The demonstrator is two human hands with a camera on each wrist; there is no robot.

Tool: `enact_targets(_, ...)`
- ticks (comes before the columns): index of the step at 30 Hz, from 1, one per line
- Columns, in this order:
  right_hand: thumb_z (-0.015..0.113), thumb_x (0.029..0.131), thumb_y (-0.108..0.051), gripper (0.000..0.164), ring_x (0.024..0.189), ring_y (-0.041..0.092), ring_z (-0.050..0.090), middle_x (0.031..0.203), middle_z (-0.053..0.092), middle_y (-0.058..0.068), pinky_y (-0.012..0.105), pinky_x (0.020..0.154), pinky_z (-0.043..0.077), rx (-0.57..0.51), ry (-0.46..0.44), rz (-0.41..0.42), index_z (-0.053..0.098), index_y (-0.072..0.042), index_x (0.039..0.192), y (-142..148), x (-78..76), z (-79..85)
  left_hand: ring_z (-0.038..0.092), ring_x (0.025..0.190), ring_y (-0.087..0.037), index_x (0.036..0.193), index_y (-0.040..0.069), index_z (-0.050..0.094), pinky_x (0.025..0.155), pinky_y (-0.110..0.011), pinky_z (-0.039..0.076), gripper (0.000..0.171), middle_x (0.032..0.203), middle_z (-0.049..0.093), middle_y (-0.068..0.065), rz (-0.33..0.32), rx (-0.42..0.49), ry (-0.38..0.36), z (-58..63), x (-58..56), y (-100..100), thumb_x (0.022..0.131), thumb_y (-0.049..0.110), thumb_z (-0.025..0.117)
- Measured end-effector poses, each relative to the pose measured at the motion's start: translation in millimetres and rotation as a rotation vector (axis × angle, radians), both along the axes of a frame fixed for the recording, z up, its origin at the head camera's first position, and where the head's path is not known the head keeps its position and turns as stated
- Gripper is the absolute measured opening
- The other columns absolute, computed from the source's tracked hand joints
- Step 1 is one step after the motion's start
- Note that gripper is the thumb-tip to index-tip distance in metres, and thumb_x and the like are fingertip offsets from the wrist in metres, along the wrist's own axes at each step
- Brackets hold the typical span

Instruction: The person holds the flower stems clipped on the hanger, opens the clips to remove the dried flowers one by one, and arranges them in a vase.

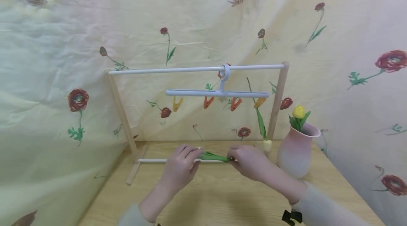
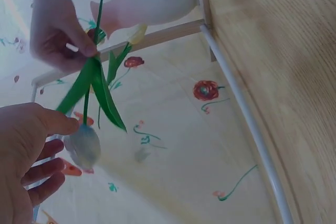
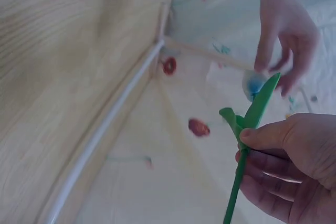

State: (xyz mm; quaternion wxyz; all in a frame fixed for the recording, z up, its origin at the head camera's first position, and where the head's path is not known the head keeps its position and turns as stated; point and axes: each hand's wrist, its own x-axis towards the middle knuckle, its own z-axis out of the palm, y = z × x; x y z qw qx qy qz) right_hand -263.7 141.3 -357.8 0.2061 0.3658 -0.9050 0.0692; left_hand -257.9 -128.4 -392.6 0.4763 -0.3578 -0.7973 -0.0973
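An artificial tulip with a pale, bluish-white bloom (image 2: 84,148) and green leaves (image 1: 213,156) is held sideways above the table. My right hand (image 1: 249,162) pinches its stem just below the leaves, thumb against fingers, as the right wrist view also shows. At the bloom end is my left hand (image 1: 179,166), its fingers loosely bent. Its thumb tip overlaps the bloom's base in the left wrist view, while the other fingertips stay beside the bloom. Behind the hands, a pale yellow tulip (image 1: 267,144) hangs upside down from the rightmost yellow-orange clip (image 1: 259,102) on a hanger.
The light-blue hanger (image 1: 194,93) with several clips hangs from the white top rod (image 1: 165,70) of a wooden-legged rack (image 1: 119,113). At the right stands a pink-and-white vase (image 1: 295,153) holding a yellow tulip (image 1: 299,112). Floral cloth (image 1: 203,14) surrounds the wooden table (image 1: 216,201).
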Motion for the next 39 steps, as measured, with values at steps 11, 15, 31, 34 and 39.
enact_targets(11,0.083,0.088,-0.006,0.010,0.070,0.002,0.065,0.081,0.075,-0.005,0.020,0.062,0.056,-0.190,0.044,-0.109,0.078,-0.011,0.095,62,5.6,42.9,0.072,0.091,-0.017,0.109,0.010,0.079,0.075,-0.025,0.064,0.043,0.097,0.077,-0.001,0.018,0.067,-0.085,-5.9,-5.7,-6,0.071,0.009,0.099)
enact_targets(15,0.081,0.088,-0.001,0.011,0.068,0.010,0.068,0.081,0.075,0.003,0.017,0.057,0.056,-0.266,0.098,-0.137,0.076,-0.004,0.097,85,4.2,71.9,0.073,0.091,-0.018,0.107,0.010,0.079,0.079,-0.027,0.065,0.041,0.097,0.077,-0.001,0.013,0.070,-0.099,-11.8,-8.3,-5,0.071,0.011,0.099)
enact_targets(31,0.075,0.095,-0.015,0.026,0.083,-0.030,0.056,0.096,0.071,-0.035,-0.007,0.075,0.041,-0.876,0.553,-0.286,0.078,0.004,0.112,156,-14.0,131.5,0.078,0.102,-0.025,0.118,0.007,0.077,0.087,-0.035,0.066,0.042,0.110,0.082,-0.009,-0.094,0.223,-0.326,-22.2,-14.3,24,0.080,0.016,0.094)
enact_targets(34,0.074,0.096,-0.021,0.028,0.083,-0.028,0.058,0.096,0.063,-0.048,-0.006,0.075,0.043,-0.938,0.569,-0.318,0.080,0.002,0.112,160,-18.9,134.3,0.078,0.106,-0.026,0.120,0.007,0.077,0.092,-0.037,0.066,0.040,0.114,0.081,-0.010,-0.107,0.254,-0.396,-21.7,-16.8,35,0.084,0.019,0.091)
enact_targets(39,0.073,0.097,-0.025,0.027,0.084,-0.028,0.058,0.109,0.083,-0.006,-0.005,0.076,0.044,-0.970,0.554,-0.421,0.081,-0.006,0.116,166,-24.8,135.0,0.077,0.112,-0.028,0.125,0.006,0.075,0.100,-0.040,0.063,0.042,0.122,0.080,-0.011,-0.119,0.282,-0.486,-19.1,-21.0,53,0.088,0.021,0.088)
